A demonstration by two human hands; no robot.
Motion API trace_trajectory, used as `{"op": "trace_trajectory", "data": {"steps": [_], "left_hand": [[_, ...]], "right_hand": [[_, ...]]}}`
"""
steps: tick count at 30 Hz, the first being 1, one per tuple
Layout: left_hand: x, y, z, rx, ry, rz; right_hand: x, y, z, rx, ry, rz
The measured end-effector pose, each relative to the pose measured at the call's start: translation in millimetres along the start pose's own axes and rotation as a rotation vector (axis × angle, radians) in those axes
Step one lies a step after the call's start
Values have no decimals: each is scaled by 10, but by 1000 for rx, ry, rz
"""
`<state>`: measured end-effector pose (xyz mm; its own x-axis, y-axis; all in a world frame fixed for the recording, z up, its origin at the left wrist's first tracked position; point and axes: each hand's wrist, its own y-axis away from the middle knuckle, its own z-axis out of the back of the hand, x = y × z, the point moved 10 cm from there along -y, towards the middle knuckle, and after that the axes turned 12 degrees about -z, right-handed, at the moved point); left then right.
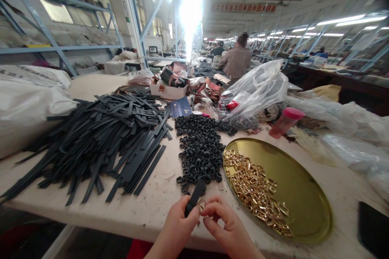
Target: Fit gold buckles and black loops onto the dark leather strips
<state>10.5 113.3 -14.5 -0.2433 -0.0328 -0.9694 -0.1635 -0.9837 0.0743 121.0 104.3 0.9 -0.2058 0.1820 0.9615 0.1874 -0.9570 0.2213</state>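
Note:
My left hand (179,220) pinches a short black strap (195,197) that stands up between thumb and fingers. Right beside it, my right hand (220,218) has its fingertips closed on a small gold buckle (201,203), which touches or nearly touches the strap. Just beyond my hands lies a heap of small black loops (200,158). To the right, an oval gold tray (304,194) holds a pile of gold buckles (258,190) along its left side. A large heap of flat black strips (106,141) spreads over the left of the table.
Clear plastic bags (258,89) and a pink-lidded jar (285,122) stand behind the tray. A blue card (181,107) leans near a white box (168,92). White sacks (27,105) rest at left, a dark flat object (373,226) at right. A person (237,62) sits farther back.

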Motion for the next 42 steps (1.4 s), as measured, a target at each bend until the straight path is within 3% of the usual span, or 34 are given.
{"op": "trace_trajectory", "data": {"steps": [6,11,15,19,24,30,35,39,42], "left_hand": [[118,137,-238,222,165,149],[115,243,-40,216,28,88],[-55,279,-15,282,-184,-25],[-186,294,-90,311,-138,-53],[-99,371,-102,246,43,51],[134,442,-234,258,239,171],[182,481,-258,232,314,196],[104,495,-279,249,324,174],[141,501,-301,231,329,223]], "right_hand": [[-261,-74,2,3,-285,-190],[-449,-48,31,-116,-750,-396],[-598,10,-229,-55,-957,-514],[-675,76,-394,-21,-854,-468],[-538,170,-233,-140,-586,-311],[-510,194,-463,99,-719,-436],[-357,237,-189,-146,-394,-227],[-451,258,-324,-10,-449,-318],[-401,296,-184,-127,-286,-229]]}}
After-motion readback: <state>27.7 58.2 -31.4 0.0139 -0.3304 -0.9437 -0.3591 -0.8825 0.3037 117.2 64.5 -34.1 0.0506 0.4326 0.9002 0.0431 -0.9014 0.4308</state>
